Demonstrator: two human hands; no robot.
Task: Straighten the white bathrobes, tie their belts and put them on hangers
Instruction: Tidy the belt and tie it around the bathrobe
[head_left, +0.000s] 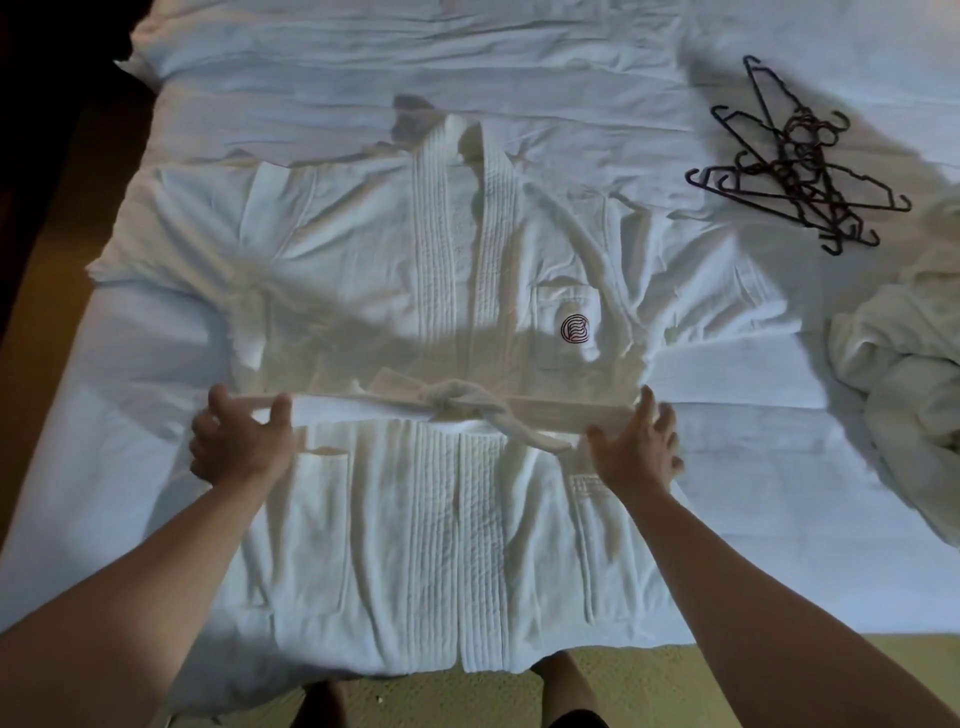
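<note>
Head view: one white bathrobe (457, 291) lies flat and front-up on the bed (753, 467), collar toward the far side, hem at the near edge. Its belt (550, 410) runs across the waist and is knotted at the centre front. Left hand (239, 441) sits at the left end of the belt; thumb and index finger curl round the band and pinch it. Right hand (636, 449) sits at the right end of the belt, fingers nearly straight and spread, resting on the band and robe edge without closing on it. Chest pocket (569, 322) carries a dark round logo; its contents cannot be seen. Two lower patch pockets lie flat. Dark hangers (800, 166) lie in a tangled pile on the bed, far right, well apart from the robe. A second, crumpled white bathrobe (904, 374) lies at the right edge.
</note>
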